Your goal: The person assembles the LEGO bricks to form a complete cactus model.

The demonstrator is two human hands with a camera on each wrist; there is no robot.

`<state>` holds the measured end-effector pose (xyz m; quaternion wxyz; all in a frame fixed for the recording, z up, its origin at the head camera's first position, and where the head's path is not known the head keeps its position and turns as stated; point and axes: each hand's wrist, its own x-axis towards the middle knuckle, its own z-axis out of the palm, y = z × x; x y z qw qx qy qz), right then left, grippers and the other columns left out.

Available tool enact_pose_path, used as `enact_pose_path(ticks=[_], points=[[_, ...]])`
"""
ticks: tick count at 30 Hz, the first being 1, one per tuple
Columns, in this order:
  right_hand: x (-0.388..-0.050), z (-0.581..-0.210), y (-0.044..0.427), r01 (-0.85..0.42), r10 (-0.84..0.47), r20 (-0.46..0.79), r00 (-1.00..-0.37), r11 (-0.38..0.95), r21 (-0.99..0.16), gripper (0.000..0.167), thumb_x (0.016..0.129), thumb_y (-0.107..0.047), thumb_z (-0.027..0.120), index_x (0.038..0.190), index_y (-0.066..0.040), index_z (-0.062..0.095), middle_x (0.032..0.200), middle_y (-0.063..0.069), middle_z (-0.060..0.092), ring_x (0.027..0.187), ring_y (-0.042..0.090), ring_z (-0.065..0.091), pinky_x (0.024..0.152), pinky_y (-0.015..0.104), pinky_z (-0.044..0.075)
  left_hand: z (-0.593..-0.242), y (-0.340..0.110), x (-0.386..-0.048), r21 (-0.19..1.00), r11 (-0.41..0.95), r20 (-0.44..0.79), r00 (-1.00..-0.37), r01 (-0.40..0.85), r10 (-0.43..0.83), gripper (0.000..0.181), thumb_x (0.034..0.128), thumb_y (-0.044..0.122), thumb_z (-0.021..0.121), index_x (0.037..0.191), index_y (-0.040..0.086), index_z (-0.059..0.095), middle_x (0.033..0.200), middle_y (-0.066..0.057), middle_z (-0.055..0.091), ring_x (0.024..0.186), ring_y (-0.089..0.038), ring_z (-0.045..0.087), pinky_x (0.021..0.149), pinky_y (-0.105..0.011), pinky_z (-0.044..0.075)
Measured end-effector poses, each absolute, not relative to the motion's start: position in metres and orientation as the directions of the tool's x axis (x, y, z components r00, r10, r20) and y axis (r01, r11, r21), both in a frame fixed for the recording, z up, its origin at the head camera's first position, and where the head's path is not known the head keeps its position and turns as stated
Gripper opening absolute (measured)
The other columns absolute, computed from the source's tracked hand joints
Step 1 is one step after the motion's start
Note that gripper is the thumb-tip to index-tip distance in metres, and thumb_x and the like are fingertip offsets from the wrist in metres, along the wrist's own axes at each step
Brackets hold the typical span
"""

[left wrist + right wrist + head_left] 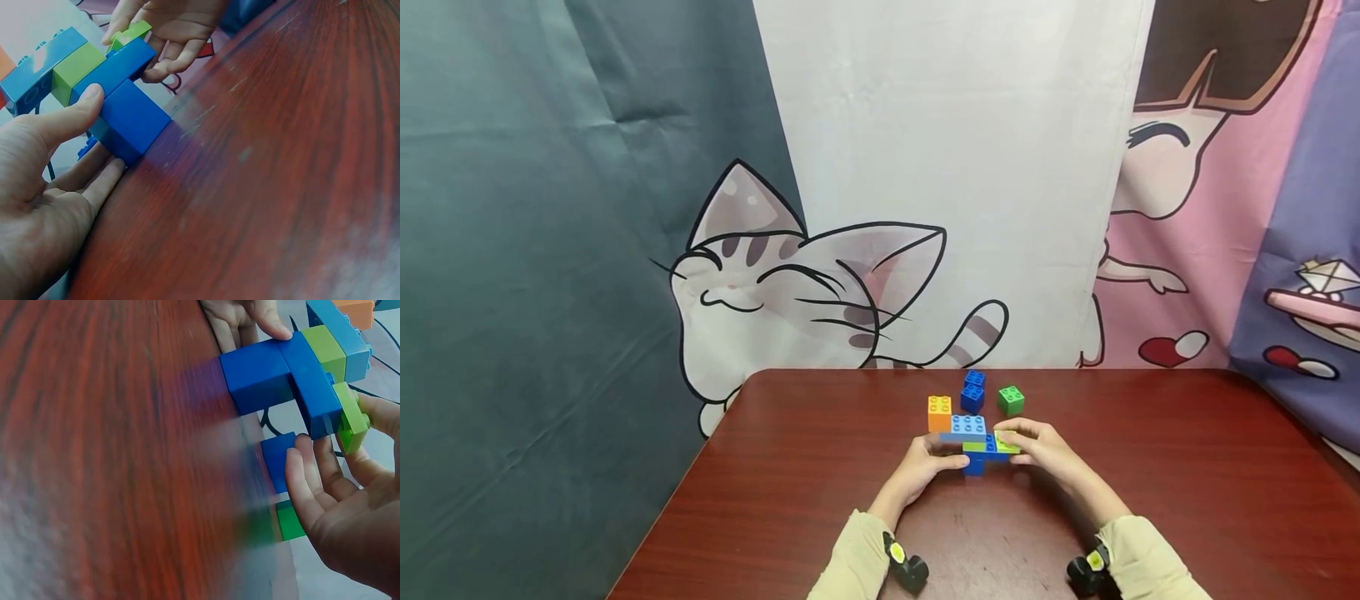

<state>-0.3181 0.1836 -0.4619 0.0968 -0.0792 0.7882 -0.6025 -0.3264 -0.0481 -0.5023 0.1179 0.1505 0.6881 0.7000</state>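
Note:
A toy brick build stands on the table, with a blue brick [973, 467] at its foot and a longer blue brick [312, 387] across it. On that sit a lime-green block [76, 72] and a light blue brick [967, 427], with an orange brick [939, 418] at the far left end. My left hand [922, 463] grips the blue bricks from the left, thumb on the near face. With thumb and fingers, my right hand [1043, 450] pinches a thin lime-green brick [352, 419], which sits slightly tilted at the long blue brick's right end.
Behind the build are two dark blue bricks [973, 398], close together, and a green brick [1011, 401]. The brown table [790, 492] ends at its back edge, in front of a printed cartoon curtain [985, 167].

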Motion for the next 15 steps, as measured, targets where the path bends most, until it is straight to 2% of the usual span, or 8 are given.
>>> enact_pose_path(ticks=[4,7,12,15], points=[[-0.322,-0.463,0.186,-0.012,-0.158,-0.047,-0.986,0.353,-0.936,0.049,0.096,-0.034,0.060,0.124,0.006,0.059,0.101,0.008,0.069,0.084,0.012,0.062,0.074,0.027,0.058,-0.502,-0.047,-0.327,0.998,-0.026,0.060,-0.932,0.054,0.358,0.038,0.0856,0.011,0.074,0.121,-0.001,0.065,0.118,-0.020,0.069,0.095,-0.009,0.066,0.092,-0.027,0.054],[-0.326,-0.463,0.190,0.026,-0.052,-0.052,-0.997,0.413,-0.910,0.052,0.096,-0.040,0.059,0.121,0.005,0.061,0.094,0.005,0.068,0.080,0.010,0.061,0.070,0.025,0.056,-0.502,-0.044,-0.327,0.997,-0.036,0.074,-0.933,0.066,0.352,0.037,0.0852,0.009,0.074,0.120,-0.001,0.066,0.117,-0.020,0.070,0.094,-0.009,0.067,0.091,-0.027,0.054],[-0.331,-0.467,0.192,0.072,0.015,-0.072,-0.997,0.405,-0.912,0.053,0.096,-0.042,0.058,0.120,0.006,0.060,0.083,0.000,0.064,0.074,0.006,0.060,0.066,0.021,0.054,-0.504,-0.043,-0.326,0.997,-0.038,0.070,-0.938,0.060,0.339,0.035,0.0855,0.007,0.073,0.119,0.000,0.067,0.116,-0.020,0.070,0.092,-0.008,0.067,0.089,-0.027,0.055],[-0.333,-0.470,0.191,0.077,0.031,-0.071,-0.997,0.369,-0.926,0.051,0.096,-0.038,0.059,0.121,0.007,0.059,0.087,0.000,0.066,0.074,0.005,0.060,0.065,0.021,0.054,-0.504,-0.045,-0.325,0.997,-0.036,0.070,-0.940,0.062,0.334,0.035,0.0857,0.006,0.072,0.119,-0.001,0.066,0.115,-0.021,0.070,0.092,-0.008,0.067,0.090,-0.027,0.055]])
